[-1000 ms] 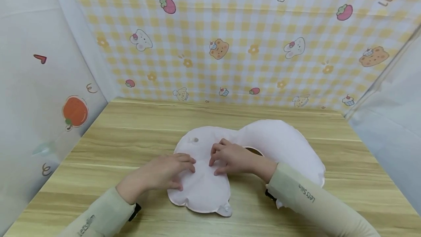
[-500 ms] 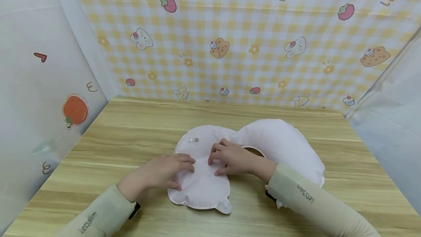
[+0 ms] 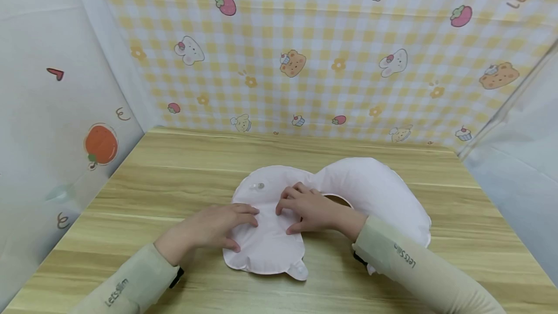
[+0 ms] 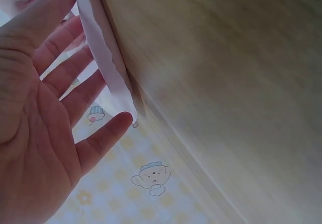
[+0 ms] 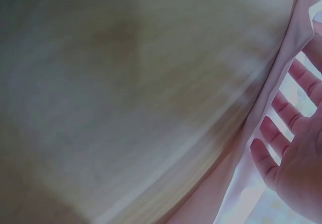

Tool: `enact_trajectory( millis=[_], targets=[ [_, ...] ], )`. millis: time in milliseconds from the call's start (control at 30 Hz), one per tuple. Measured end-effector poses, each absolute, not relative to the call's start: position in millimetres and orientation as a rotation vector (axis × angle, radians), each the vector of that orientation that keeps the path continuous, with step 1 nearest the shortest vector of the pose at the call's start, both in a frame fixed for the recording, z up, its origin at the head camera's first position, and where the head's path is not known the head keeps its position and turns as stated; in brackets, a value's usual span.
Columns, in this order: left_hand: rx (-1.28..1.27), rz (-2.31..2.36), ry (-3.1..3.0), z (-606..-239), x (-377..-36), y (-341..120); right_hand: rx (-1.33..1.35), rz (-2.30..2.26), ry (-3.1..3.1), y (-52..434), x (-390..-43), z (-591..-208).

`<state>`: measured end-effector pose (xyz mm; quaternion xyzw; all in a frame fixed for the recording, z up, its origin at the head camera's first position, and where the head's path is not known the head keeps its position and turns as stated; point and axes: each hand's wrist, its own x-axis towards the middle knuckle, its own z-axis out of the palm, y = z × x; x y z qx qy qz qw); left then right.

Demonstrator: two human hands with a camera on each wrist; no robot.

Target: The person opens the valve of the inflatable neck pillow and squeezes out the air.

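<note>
A pale pink inflatable neck pillow [image 3: 370, 183] lies flat on the wooden table, curved in a U. Its left arm looks flatter and more creased than the plump right one. Near the top left is a small clear valve [image 3: 260, 186]. My left hand [image 3: 213, 229] rests on the left arm's outer edge, fingertips and thumb spread on the fabric. From the inner side, my right hand [image 3: 316, 210] touches the same arm with bent, spread fingers. In both wrist views, the fingertips [image 4: 123, 118] meet the pillow's edge and nothing is gripped.
The wooden table [image 3: 174, 168] extends around the pillow on all sides. Behind it hangs a yellow checked cloth [image 3: 322, 33] with cartoon prints. Pale sheets [image 3: 43, 110] stand at left and right. A black wrist strap [image 3: 177, 277] shows under the left sleeve.
The near end of the pillow's left arm, with its small tab, has drawn back slightly from the table's front edge. Both hands stay almost in place.
</note>
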<state>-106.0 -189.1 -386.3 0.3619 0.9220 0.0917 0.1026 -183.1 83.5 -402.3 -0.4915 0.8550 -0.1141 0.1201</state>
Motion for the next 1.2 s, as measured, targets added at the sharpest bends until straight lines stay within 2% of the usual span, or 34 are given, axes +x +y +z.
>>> enact_trajectory(
  millis=[1200],
  targets=[
    [0.997,0.423,2.638,-388,-107,-198,-1.317,-0.213,2.521,83,-202,-406]
  ],
)
